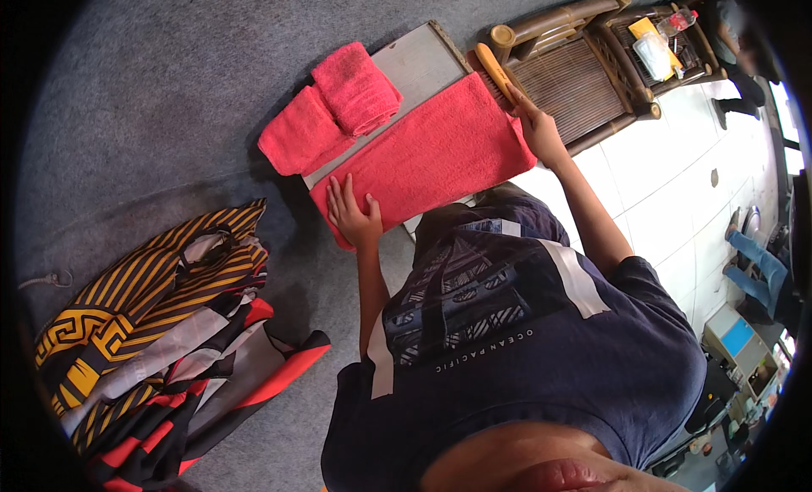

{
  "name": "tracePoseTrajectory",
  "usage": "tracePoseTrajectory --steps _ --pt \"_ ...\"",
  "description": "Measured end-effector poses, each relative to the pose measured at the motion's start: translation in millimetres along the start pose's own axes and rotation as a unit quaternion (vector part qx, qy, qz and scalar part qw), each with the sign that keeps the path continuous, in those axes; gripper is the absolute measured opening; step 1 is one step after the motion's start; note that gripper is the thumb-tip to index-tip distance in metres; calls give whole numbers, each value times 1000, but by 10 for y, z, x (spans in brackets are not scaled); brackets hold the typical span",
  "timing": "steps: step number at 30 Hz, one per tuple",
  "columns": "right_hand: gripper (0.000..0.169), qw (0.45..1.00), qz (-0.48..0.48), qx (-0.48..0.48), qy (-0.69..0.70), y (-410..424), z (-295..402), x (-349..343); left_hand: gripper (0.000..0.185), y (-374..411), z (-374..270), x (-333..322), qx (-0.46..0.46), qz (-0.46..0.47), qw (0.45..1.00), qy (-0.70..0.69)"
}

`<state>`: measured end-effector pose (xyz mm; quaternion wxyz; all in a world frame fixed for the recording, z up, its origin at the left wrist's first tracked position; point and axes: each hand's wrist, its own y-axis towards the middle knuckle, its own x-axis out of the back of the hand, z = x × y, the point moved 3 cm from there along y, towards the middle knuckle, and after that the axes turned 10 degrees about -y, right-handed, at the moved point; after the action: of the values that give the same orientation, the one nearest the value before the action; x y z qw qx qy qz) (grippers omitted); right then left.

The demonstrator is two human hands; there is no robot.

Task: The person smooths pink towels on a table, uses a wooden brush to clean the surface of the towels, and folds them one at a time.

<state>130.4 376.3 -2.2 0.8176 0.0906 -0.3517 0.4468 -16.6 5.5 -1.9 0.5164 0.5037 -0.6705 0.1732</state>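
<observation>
A long red terry towel [425, 159] lies spread over a narrow grey board [419, 54]. My left hand [353, 216] rests flat on its left end, fingers apart. At the towel's right end, my right hand [539, 130] grips the handle of a wooden brush [493, 68]. The brush is beside the far right corner of the towel, its dark bristles partly visible. Beyond the spread towel are a rolled or folded red towel [355, 89] and another folded red towel [304, 131], side by side along the board's far edge.
Patterned clothes [165, 301] lie heaped on grey carpet [158, 98] at left, near a metal hook [54, 279]. A bamboo chair [564, 79] stands right of the board. Behind it, a bamboo seat [634, 32] carries a bottle [677, 24] and packets. Other people are at far right.
</observation>
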Motion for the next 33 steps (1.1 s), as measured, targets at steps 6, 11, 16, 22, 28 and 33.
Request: tracePoseTrajectory --steps 6,11,16,22,28,33 --pt "48 999 -41 2 -21 -140 336 277 59 -3 -2 11 4 -2 1000 -15" --pt "44 984 45 132 -109 -635 855 60 59 5 -34 32 5 7 1000 -14" --pt "42 949 165 214 -161 -1065 1118 -316 61 31 -56 40 11 23 1000 -9" --pt "18 969 17 113 -220 -913 323 -322 63 24 -50 50 8 35 999 0" --pt "20 982 -108 -13 -157 -1043 599 -55 63 10 -1 30 2 33 999 10" --pt "33 966 40 200 -158 -1608 809 -744 62 -5 20 21 -4 24 1000 0"
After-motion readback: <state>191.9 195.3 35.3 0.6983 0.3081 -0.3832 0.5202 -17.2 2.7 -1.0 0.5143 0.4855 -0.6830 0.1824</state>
